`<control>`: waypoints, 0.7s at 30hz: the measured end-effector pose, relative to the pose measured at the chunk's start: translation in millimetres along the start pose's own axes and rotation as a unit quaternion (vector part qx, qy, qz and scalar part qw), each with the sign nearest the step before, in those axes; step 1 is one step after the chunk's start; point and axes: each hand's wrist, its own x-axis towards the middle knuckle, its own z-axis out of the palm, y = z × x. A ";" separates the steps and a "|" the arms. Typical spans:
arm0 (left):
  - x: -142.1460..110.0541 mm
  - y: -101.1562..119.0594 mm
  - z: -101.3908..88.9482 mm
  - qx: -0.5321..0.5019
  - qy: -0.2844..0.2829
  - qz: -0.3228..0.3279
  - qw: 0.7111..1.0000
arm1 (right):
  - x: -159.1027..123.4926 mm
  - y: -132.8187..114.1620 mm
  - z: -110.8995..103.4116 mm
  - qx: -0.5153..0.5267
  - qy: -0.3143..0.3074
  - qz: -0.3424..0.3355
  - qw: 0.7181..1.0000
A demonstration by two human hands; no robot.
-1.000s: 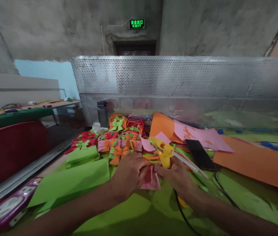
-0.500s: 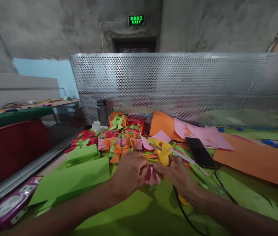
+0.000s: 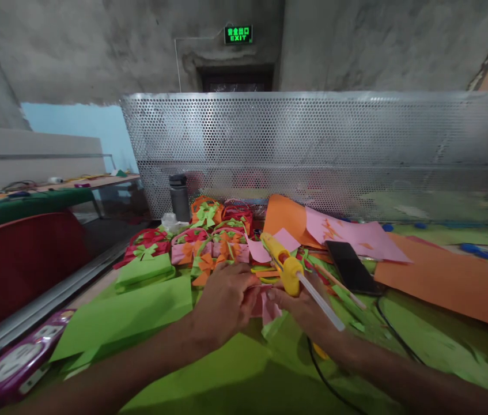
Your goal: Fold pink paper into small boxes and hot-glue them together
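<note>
My left hand [image 3: 224, 302] is closed on a small pink piece of felt-like sheet [image 3: 271, 310] in front of me. My right hand [image 3: 308, 302] has a yellow hot glue gun [image 3: 291, 275] in its grip, and the thumb presses against the pink piece. A clear glue stick [image 3: 321, 302] sticks out of the gun's back end, towards the lower right. Just under the pink piece, by my right hand, a light green piece [image 3: 275, 327] shows. Fingers hide part of the pink piece and the gun's handle.
Several small decorated bags [image 3: 189, 248] stand beyond my left hand. Green sheets [image 3: 135, 308] lie to the left, orange sheets [image 3: 451, 282] to the right. A phone [image 3: 351, 266], a black cord [image 3: 394, 331] and a dark bottle [image 3: 178, 199] are about. A perforated metal panel [image 3: 313, 150] closes the back.
The glue gun has turned in my right hand, its glue stick end swinging down towards me. A light green piece now shows beneath the pink one. My left hand has barely moved.
</note>
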 end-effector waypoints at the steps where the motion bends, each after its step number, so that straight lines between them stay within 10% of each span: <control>1: 0.3 0.1 -0.6 -0.011 -0.004 -0.004 1.000 | 0.6 3.5 0.1 0.000 0.007 -0.008 1.000; 21: 1.1 -2.3 -4.3 -0.142 -0.068 -0.081 0.984 | 4.6 -2.8 -5.2 0.049 -0.039 -0.039 0.997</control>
